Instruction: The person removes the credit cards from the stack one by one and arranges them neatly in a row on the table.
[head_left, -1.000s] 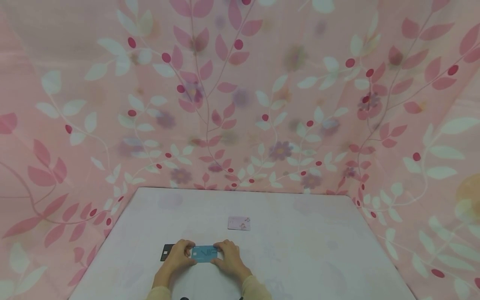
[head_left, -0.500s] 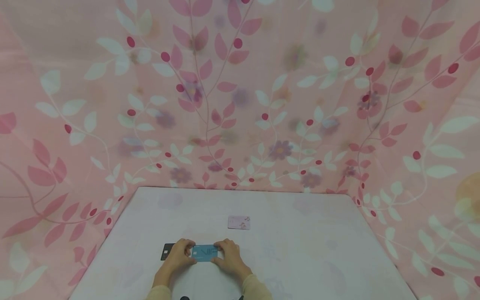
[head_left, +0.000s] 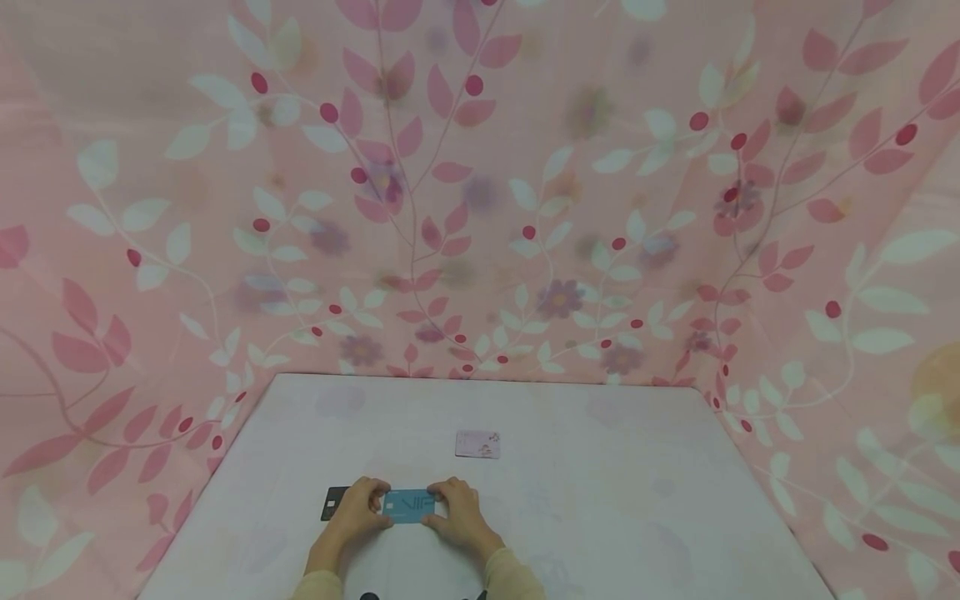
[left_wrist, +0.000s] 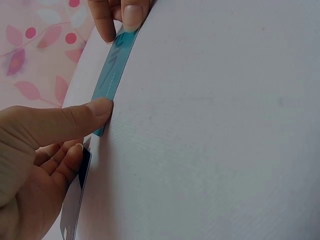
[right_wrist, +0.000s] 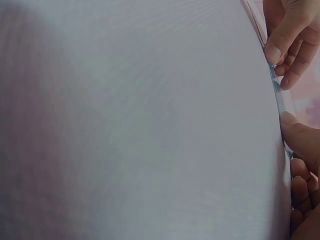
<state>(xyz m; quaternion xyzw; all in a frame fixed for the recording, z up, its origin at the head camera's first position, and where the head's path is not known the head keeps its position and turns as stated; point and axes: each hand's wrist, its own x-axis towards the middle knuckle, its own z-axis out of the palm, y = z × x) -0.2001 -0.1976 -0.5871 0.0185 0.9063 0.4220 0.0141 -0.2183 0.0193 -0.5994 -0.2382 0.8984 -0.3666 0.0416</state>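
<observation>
A blue bank card [head_left: 408, 506] with dark "VIP" lettering and a small chip lies flat, one hand at each short end. My left hand [head_left: 356, 510] grips its left end, the thumb at the near corner and the fingers at the far one. On the opposite end, my right hand [head_left: 459, 515] pinches it the same way. Seen from the left wrist, the left thumb [left_wrist: 100, 109] presses on the blue card's edge. A black card [head_left: 333, 502] with a chip lies just left of the left hand, which hides part of it.
A pale pink card [head_left: 477, 444] with a small floral print lies farther back on the white-covered table [head_left: 637, 492]. Pink leaf-patterned curtains [head_left: 480, 208] enclose the table at the back and both sides.
</observation>
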